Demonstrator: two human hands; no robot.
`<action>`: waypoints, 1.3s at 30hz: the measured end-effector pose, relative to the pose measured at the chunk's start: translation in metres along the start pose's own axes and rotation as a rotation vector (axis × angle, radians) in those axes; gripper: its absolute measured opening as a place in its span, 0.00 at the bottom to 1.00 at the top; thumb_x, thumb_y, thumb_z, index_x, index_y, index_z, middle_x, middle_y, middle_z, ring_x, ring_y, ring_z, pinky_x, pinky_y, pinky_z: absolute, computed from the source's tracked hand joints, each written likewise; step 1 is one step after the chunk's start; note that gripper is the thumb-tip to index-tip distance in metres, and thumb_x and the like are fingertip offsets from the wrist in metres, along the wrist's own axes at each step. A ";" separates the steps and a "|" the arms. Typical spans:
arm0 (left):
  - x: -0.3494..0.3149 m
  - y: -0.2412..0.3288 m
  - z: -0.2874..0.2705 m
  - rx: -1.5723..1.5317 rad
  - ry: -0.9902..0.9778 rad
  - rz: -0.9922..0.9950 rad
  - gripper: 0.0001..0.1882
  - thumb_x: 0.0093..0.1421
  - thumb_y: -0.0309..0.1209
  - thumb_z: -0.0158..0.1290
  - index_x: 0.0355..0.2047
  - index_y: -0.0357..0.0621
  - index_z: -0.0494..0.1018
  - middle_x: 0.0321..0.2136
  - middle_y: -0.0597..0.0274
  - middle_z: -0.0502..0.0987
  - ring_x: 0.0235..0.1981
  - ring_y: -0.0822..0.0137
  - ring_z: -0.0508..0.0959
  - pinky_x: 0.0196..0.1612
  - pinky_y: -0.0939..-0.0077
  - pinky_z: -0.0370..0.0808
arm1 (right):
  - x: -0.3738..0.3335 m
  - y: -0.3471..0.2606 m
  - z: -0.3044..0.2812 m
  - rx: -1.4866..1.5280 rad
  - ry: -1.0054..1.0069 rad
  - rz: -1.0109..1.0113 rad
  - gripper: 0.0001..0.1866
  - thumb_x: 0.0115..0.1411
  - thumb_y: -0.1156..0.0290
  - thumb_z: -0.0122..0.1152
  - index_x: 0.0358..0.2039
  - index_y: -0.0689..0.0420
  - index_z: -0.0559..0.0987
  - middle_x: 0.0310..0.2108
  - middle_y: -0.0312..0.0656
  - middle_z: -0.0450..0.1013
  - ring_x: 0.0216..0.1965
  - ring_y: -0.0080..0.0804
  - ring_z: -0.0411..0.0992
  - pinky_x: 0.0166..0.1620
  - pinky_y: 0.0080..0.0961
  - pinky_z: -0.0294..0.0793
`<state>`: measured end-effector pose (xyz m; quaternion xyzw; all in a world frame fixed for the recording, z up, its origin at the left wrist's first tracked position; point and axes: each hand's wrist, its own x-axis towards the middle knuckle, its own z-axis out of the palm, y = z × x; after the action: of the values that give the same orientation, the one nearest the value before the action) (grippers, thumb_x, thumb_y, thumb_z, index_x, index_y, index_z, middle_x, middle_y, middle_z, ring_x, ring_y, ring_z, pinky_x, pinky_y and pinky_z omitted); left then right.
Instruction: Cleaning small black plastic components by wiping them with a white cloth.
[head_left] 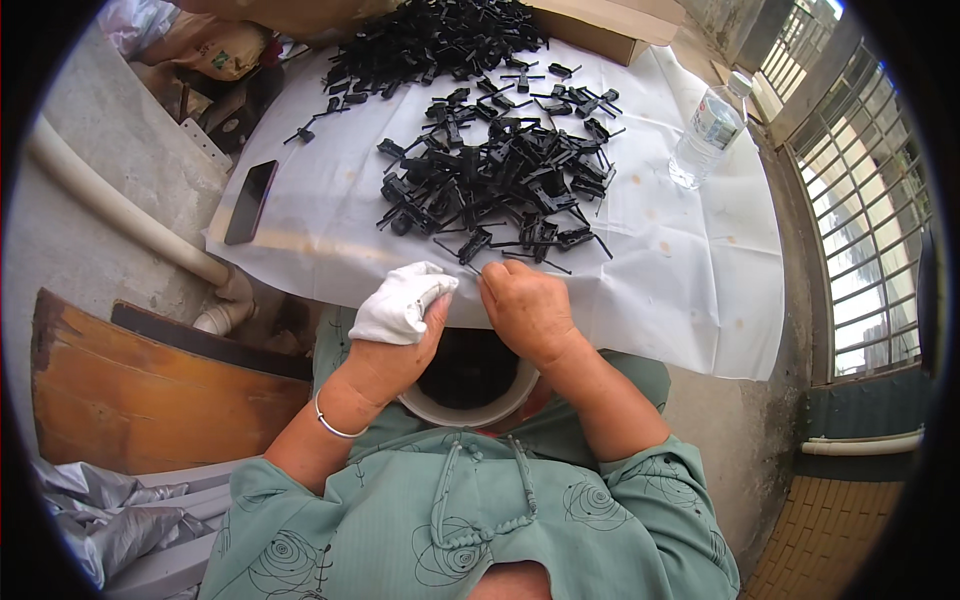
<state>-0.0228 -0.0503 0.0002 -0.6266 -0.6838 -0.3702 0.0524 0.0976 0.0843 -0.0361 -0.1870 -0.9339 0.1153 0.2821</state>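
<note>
Green top (dark swirl prints, knotted trim), silver left-wrist bangle.

R hand: way clear over bare wht sheet to its R, up to btl; fwd blocked by blk parts pile, bigger heap behind; gap L, btwn pile & phone

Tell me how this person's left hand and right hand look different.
The left hand is partly covered by white fabric, while the right hand is bare. The left hand has a silvery bracelet near its wrist; the right hand shows none. Both are close together, near the heap of black parts.
</note>
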 end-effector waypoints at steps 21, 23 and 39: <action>0.009 0.020 0.005 -0.660 -0.121 -0.521 0.14 0.54 0.22 0.50 0.42 0.34 0.70 0.33 0.57 0.74 0.31 0.69 0.75 0.36 0.76 0.74 | -0.003 -0.016 -0.026 0.880 -0.095 0.077 0.14 0.63 0.69 0.47 0.22 0.62 0.69 0.15 0.39 0.64 0.18 0.25 0.60 0.23 0.24 0.61; 0.005 0.019 0.008 -0.509 -0.075 -0.385 0.14 0.54 0.22 0.50 0.42 0.33 0.70 0.33 0.59 0.74 0.31 0.72 0.74 0.35 0.78 0.73 | -0.005 -0.016 -0.024 0.865 -0.130 0.111 0.14 0.63 0.69 0.47 0.22 0.62 0.69 0.15 0.40 0.64 0.18 0.25 0.60 0.24 0.24 0.61; 0.002 0.008 0.007 -0.975 -0.074 -0.521 0.18 0.62 0.27 0.46 0.51 0.40 0.57 0.33 0.64 0.70 0.26 0.78 0.66 0.27 0.87 0.66 | -0.004 -0.004 -0.038 0.581 -0.318 0.117 0.07 0.54 0.71 0.58 0.31 0.62 0.76 0.19 0.44 0.69 0.20 0.35 0.67 0.26 0.25 0.67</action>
<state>-0.0134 -0.0450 -0.0004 -0.4011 -0.5671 -0.6223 -0.3610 0.1213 0.0833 -0.0059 -0.1319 -0.8820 0.4203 0.1673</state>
